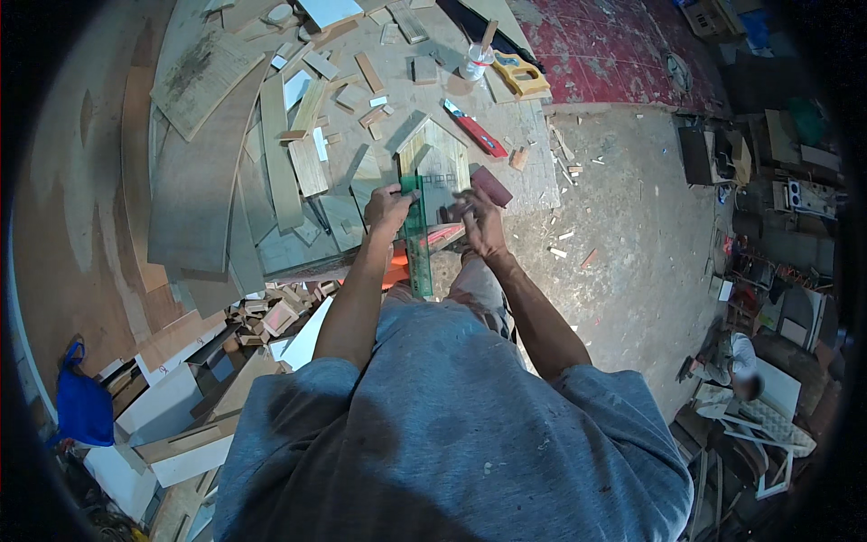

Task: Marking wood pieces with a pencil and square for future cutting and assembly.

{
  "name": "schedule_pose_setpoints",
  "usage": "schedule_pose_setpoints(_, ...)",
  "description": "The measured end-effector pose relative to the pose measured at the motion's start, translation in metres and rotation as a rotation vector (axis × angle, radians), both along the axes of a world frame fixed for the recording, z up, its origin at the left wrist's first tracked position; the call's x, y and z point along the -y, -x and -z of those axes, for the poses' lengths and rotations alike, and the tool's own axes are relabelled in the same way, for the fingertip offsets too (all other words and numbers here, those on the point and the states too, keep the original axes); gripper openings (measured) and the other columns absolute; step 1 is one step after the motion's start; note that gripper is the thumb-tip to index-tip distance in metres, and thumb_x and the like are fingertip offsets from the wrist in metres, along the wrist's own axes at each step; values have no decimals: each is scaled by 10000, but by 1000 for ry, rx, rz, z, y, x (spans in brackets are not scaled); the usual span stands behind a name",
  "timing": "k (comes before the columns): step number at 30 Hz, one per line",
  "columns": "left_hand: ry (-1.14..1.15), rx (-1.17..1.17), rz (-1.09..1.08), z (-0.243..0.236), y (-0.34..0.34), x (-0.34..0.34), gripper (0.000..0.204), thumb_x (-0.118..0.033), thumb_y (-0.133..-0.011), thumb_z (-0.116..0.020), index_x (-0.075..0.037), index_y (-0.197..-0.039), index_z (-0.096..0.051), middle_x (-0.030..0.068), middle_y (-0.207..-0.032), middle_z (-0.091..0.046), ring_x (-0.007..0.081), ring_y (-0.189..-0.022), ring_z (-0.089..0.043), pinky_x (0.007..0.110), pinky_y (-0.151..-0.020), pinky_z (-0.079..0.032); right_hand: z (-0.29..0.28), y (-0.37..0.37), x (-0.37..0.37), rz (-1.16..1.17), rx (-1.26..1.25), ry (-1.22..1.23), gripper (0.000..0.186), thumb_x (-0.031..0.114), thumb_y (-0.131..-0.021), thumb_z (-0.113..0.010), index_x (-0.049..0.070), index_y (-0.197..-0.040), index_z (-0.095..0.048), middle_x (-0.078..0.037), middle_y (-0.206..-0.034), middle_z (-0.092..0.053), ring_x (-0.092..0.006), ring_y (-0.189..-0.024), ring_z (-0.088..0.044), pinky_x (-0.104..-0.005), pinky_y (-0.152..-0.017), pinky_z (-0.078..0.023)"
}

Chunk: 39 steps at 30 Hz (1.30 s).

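Head view, looking down at the worktop (537,185): the left hand (390,208) has its fingers drawn in around the upper part of a green see-through ruler (417,239), with the thumb side toward the wood. The right hand (481,217) is blurred, its fingers partly curled; whether it pinches anything small, I cannot tell.

The ruler looks light, thin and fairly flexible, probably smooth enough to skid on wood; pressing it flat with spread fingertips near the middle should steady it better than gripping one end. The house-shaped wooden panel (436,161) seems stiff and modest in weight, best taken by its long side edges, away from the pointed top's joined strips.

The panel lies just ahead of both hands, between them, peak pointing away from the person. The ruler's far end overlaps its left side, while the near end hangs past the worktop edge toward the shirt (488,406). Just beside the right hand sits a dark red block (495,185).
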<state>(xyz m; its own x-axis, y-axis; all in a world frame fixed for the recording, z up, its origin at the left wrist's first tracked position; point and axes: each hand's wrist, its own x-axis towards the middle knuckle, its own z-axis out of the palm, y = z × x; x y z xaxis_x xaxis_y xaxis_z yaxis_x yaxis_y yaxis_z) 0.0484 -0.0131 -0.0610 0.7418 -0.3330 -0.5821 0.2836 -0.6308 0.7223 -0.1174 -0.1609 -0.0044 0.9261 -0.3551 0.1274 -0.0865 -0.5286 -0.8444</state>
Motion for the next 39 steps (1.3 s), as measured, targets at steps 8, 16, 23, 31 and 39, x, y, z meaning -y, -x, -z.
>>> schedule_pose_setpoints(8,6,24,-11,15,-1,-5,288,-213,-838,-816,7,-1011,-746,22,-765,-695,107,-676,-608,288,-621,-469,-9,-37,-7,313,-189,-612,326,262,-1041,-577,-50,-995,-660,-89,-797,-702,-140,-710,-643,-293,-636,-493)
schedule_pose_setpoints(16,41,17,-40,26,-3,-10,284,-181,-847,-807,37,-1011,-729,49,-821,-721,111,-693,-631,279,-632,-496,13,-41,-16,313,-86,-654,239,167,-962,-683,-41,-1078,-668,-99,-906,-724,-131,-796,-653,-287,-701,-525)
schedule_pose_setpoints(23,88,-61,-21,14,-1,-3,275,-170,-853,-794,33,-1025,-726,51,-820,-721,112,-679,-630,274,-619,-496,22,-32,-14,234,-64,-563,283,152,-968,-664,-63,-1151,-669,-123,-973,-740,-154,-867,-674,-299,-775,-544)
schedule_pose_setpoints(31,-52,-10,-11,-10,1,3,480,-240,-807,-846,60,-1147,-690,26,-775,-684,98,-659,-593,289,-627,-465,22,-21,-15,249,-62,-600,290,152,-977,-655,-76,-1156,-652,-137,-970,-740,-171,-847,-699,-308,-776,-562)
schedule_pose_setpoints(39,-31,-1,-1,8,-3,-2,577,-256,-809,-849,80,-1233,-648,15,-704,-609,103,-588,-538,298,-531,-442,24,-14,-16,308,-7,-786,266,142,-988,-626,-62,-1159,-629,-130,-958,-732,-188,-815,-721,-318,-743,-574)
